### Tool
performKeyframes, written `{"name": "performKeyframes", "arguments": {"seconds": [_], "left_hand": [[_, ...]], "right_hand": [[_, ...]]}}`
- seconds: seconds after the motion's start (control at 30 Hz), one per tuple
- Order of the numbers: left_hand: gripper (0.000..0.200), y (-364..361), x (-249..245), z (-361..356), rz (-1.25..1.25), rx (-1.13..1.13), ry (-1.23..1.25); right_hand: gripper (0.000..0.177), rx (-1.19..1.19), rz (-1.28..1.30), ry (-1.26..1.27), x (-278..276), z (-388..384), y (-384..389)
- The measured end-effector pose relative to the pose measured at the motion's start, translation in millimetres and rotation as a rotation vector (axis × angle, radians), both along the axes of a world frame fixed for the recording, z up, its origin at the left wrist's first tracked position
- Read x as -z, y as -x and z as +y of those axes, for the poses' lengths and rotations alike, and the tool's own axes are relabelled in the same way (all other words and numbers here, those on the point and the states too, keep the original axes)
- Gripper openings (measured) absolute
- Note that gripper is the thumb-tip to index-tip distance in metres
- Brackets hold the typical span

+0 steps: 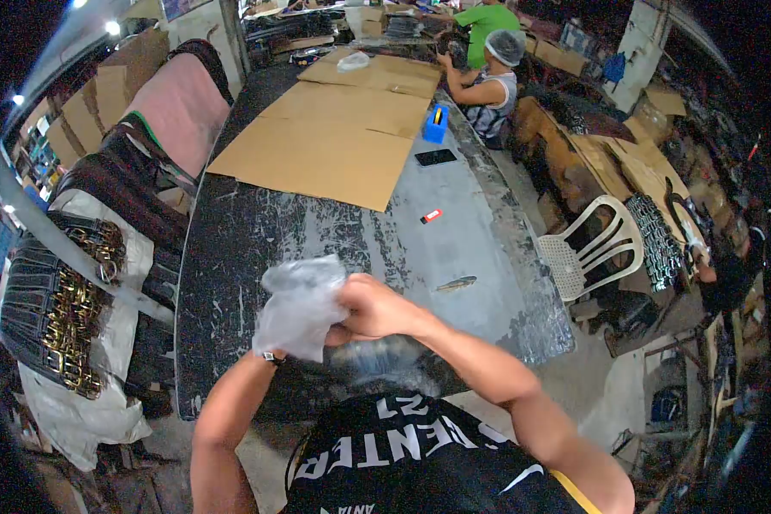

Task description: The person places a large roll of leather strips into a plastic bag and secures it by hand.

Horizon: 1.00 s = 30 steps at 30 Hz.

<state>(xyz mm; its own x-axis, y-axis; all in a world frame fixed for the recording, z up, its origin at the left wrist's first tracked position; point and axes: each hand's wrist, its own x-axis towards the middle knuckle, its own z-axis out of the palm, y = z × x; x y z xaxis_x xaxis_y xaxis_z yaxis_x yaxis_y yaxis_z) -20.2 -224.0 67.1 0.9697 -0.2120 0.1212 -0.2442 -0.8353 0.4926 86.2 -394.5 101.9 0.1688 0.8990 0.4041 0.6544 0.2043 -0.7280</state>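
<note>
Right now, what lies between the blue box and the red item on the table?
In the head view, a black phone lies between the blue box and the red item.

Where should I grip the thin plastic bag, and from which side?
Probably pinch the plastic bag by its upper edge, coming from the far side: the limp material looks free there, while the right hand crowds its right side.

We see a long table (231,248), its dark top scuffed and scratched, with a grey area along the right. On it we find flat brown cardboard (325,141) toward the far end, a blue holder (435,126) just beside that, a dark phone-like slab (436,158), a small red-and-black object (431,216) and a slender, unclear piece (457,283).
</note>
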Motion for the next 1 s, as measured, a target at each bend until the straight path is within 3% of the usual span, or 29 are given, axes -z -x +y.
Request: {"name": "performKeyframes", "arguments": {"seconds": [0.03, 0.07, 0.17, 0.2, 0.37, 0.43, 0.47, 0.5, 0.57, 0.6, 0.63, 0.67, 0.7, 0.77, 0.8, 0.83, 0.93, 1.0], "left_hand": [[0.057, 9, 3, -1, -0.017, 0.011, -0.022], [0.058, 11, 3, -4, -0.035, 0.028, -0.046], [0.059, -2, -8, 12, -0.107, 0.081, -0.11], [0.06, -24, -16, -8, -0.129, 0.095, -0.129], [0.063, -8, -22, 28, -0.242, 0.161, -0.249], [0.064, -12, -36, 51, -0.284, 0.183, -0.295], [0.064, -13, -34, 47, -0.306, 0.192, -0.319], [0.065, -14, -40, 56, -0.331, 0.202, -0.347], [0.066, -2, -47, 84, -0.388, 0.216, -0.404], [0.067, -50, -77, 68, -0.425, 0.215, -0.433], [0.068, -53, -85, 69, -0.464, 0.21, -0.465], [0.048, -46, -84, 59, -0.581, -0.113, -0.338], [0.048, -53, -104, 43, -0.6, -0.122, -0.346], [0.031, -63, -160, 14, -0.465, 0.016, 0.099], [0.029, -65, -169, 15, -0.439, 0.021, 0.081], [0.03, -67, -179, 16, -0.482, 0.046, 0.081], [0.03, -76, -201, 3, -0.429, -0.054, 0.197], [0.028, -75, -203, 0, -0.471, -0.078, 0.214]], "right_hand": [[0.012, -0.03, -0.247, 0.107, -8, -1, 0], [0.026, -0.034, -0.323, 0.102, -15, 2, 0], [0.016, -0.049, -0.457, 0.151, -31, 8, -13], [0.017, -0.034, -0.492, 0.011, -32, 13, -16], [0.023, 0.036, -0.773, -0.011, -72, 24, -4], [0.024, 0.001, -0.767, -0.315, -89, 22, 1], [0.028, 0.021, -0.788, -0.341, -94, 23, -4], [0.017, -0.009, -0.831, -0.419, -113, 20, -4], [0.016, 0.033, -0.998, 0.103, -175, 15, 2], [0.02, 0.12, -0.938, 0.065, -185, 14, -7], [0.026, 0.203, -0.879, 0.024, -196, 12, -16], [0.042, 0.166, -0.737, -0.09, -204, 2, -29], [0.049, 0.234, -0.81, -0.312, -203, -4, -42], [0.053, 0.265, -0.742, -0.341, -199, -16, -67], [0.041, 0.146, -0.501, -0.095, -216, -28, -58], [0.041, 0.151, -0.508, -0.101, -215, -24, -61], [0.016, 0.192, -0.445, -0.48, -202, 7, -69], [0.015, 0.247, -0.491, -0.502, -207, 12, -72]]}}
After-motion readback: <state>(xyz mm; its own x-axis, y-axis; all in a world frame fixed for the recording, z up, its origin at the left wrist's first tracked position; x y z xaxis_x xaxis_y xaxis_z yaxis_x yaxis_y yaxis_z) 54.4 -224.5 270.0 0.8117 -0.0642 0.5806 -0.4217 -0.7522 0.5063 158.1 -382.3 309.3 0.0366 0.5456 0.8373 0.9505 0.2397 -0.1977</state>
